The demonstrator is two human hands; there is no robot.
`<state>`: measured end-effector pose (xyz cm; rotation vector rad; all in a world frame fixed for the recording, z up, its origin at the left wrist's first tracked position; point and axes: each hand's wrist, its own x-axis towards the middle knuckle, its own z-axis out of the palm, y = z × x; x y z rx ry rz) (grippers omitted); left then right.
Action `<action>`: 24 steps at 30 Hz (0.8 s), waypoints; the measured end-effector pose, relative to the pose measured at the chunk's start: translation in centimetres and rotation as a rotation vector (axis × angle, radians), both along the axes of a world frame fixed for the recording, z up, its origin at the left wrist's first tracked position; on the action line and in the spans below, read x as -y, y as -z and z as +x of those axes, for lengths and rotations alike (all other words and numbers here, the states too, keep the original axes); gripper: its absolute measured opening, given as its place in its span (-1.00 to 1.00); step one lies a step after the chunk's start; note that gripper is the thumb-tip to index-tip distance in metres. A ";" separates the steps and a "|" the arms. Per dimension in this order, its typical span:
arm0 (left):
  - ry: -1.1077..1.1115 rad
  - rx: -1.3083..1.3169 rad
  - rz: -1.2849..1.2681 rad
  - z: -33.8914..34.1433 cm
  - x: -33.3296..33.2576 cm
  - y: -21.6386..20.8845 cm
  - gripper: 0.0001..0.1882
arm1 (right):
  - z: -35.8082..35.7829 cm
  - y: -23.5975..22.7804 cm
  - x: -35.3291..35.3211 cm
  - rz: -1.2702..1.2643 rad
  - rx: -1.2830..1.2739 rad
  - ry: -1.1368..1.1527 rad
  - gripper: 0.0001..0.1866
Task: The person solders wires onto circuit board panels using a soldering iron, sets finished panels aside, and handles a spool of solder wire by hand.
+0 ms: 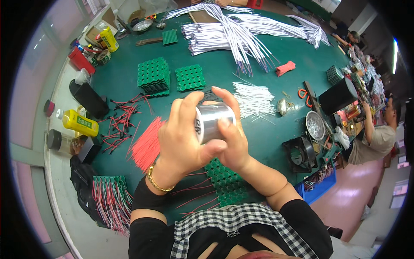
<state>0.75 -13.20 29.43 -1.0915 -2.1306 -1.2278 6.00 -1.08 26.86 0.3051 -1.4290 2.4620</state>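
Note:
Above the bench I hold a spool of silver solder wire (214, 121) with a white end flange. My left hand (179, 138) is closed round its left end, while my right hand (235, 144) grips the other side with the thumb across the wound wire. Below my hands lies a panel of green circuit boards (226, 185) with red wires running off to the left. A pile of cut red wires (146, 149) is beside my left wrist. Short white wires (254, 99) are spread out beyond my right hand.
Stacked green board panels (153, 75) stand at the far left, near yellow bottles (79, 123). White cable bundles (211, 39) cover the back. On the right are orange scissors (305, 98), a metal dish (315, 126), a black fan (299, 152) and a seated person (375, 134).

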 end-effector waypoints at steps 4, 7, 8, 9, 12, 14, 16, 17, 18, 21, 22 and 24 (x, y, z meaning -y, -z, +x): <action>-0.036 -0.197 0.036 0.9 -0.3 -0.9 -0.17 | -0.2 -1.1 -0.1 -0.149 0.090 -0.063 -0.40; 0.070 -0.001 0.124 0.8 -0.4 -1.2 -0.23 | -0.2 -0.3 -0.7 -0.237 0.034 -0.152 -0.37; 0.072 -0.006 0.123 0.4 0.0 -1.4 -0.23 | -0.2 -0.3 -0.9 -0.171 0.018 -0.190 -0.34; 0.112 0.002 0.122 0.0 0.5 -1.5 -0.25 | -0.1 -0.3 -1.1 -0.107 0.002 -0.231 -0.31; 0.123 0.007 0.144 0.0 1.1 -2.2 -0.36 | -0.2 -0.8 -1.4 -0.013 0.004 -0.310 -0.21; 0.066 -0.163 0.167 -0.4 1.3 -2.5 -0.44 | -0.3 -1.1 -1.9 0.179 0.008 -0.355 -0.20; 0.091 -0.167 0.213 -0.6 1.4 -2.6 -0.50 | -0.4 -1.0 -2.2 0.130 -0.002 -0.332 -0.26; 0.057 -0.194 0.208 -0.6 1.6 -2.6 -0.51 | -0.6 -1.2 -2.7 0.432 -0.166 -0.100 -0.34; 0.026 -0.221 0.203 -0.7 1.8 -2.6 -0.52 | -0.7 -1.5 -2.8 0.726 -0.324 0.147 -0.41; -0.003 -0.235 0.174 -1.1 2.1 -2.4 -0.52 | -0.3 -2.2 -2.6 0.876 -0.542 0.502 -0.66; -0.016 -0.235 0.170 -1.2 2.2 -2.3 -0.52 | -0.3 -2.2 -2.6 0.983 -0.656 0.609 -0.70; -0.019 -0.229 0.150 -0.9 1.9 -2.4 -0.54 | -0.2 -2.1 -2.3 0.950 -0.674 0.683 -0.74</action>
